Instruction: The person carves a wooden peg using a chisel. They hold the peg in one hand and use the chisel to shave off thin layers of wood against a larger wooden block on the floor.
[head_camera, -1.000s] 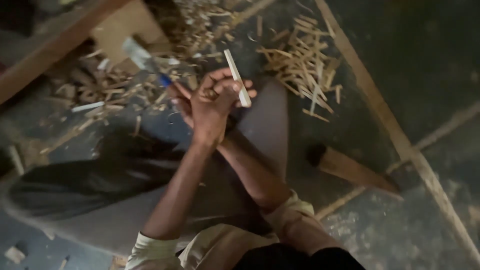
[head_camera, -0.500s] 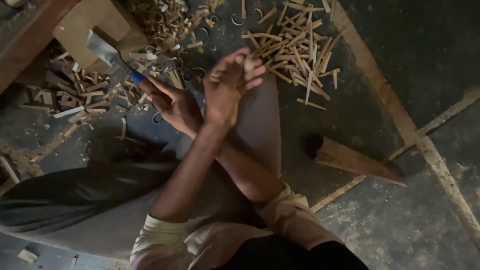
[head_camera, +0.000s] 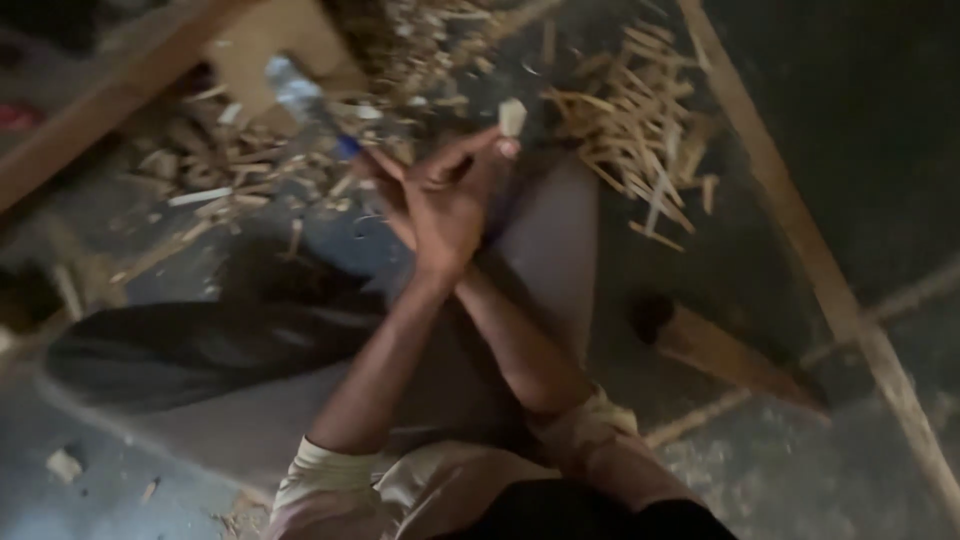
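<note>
**Hands crossed over lap, knife and stick end-on**

Dark dusty floor (head_camera: 850, 120) fills the view, crossed by a long pale wooden slat (head_camera: 800, 230) on the right. A grey cloth (head_camera: 540, 250) covers the lap. A wooden wedge block (head_camera: 730, 355) lies right of the arms. A pile of split pale sticks (head_camera: 640, 150) sits up top, and chips and offcuts (head_camera: 230, 170) are scattered at upper left.

Against half a second ago the hands have closed in, one over the other, and the stick shows shorter, more end-on.

Upper hand (head_camera: 445, 205) has its fingers curled shut on a pale stick (head_camera: 512, 117), whose long axis runs up and away, tip toward the stick pile. Hand beneath (head_camera: 385, 180) is mostly hidden; its fingers wrap the blue handle of a knife (head_camera: 300, 95), blade pointing up-left, blurred. With the forearms crossed, which hand is left cannot be told.
</note>
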